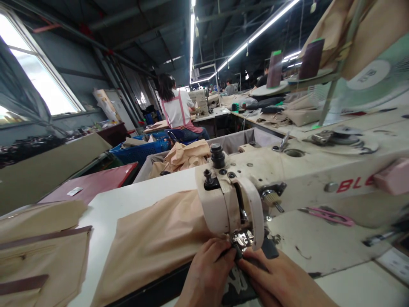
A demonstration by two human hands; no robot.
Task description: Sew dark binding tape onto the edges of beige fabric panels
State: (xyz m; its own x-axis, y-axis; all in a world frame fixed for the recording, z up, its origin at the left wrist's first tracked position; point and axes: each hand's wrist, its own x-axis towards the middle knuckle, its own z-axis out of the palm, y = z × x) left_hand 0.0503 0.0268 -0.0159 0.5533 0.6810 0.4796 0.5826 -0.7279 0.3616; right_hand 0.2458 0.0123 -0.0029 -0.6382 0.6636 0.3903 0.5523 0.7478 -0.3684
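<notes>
A white counter (104, 208) is carrying a sewing machine (294, 170) at its right; a tan cloth (153, 232) is lying wrinkled across its middle, reaching the machine's head; flat tan pieces (62, 260) with dark brown strips are resting at the left, well apart from the machine.

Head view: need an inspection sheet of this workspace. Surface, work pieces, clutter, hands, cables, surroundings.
Surface: white table, partly covered by fabric.
Work pieces: tan fabric lies left of the sewing machine head; tan pieces with brown strips at far left.
Clutter: pink-handled tool under the machine arm; loose metal parts on top of it.
Hands: left hand and right hand at the presser foot, on dark material; grip unclear.
Cables: nothing seen clearly near the hands.
Surroundings: seated co-worker ahead, blue basket, fan at right.
</notes>
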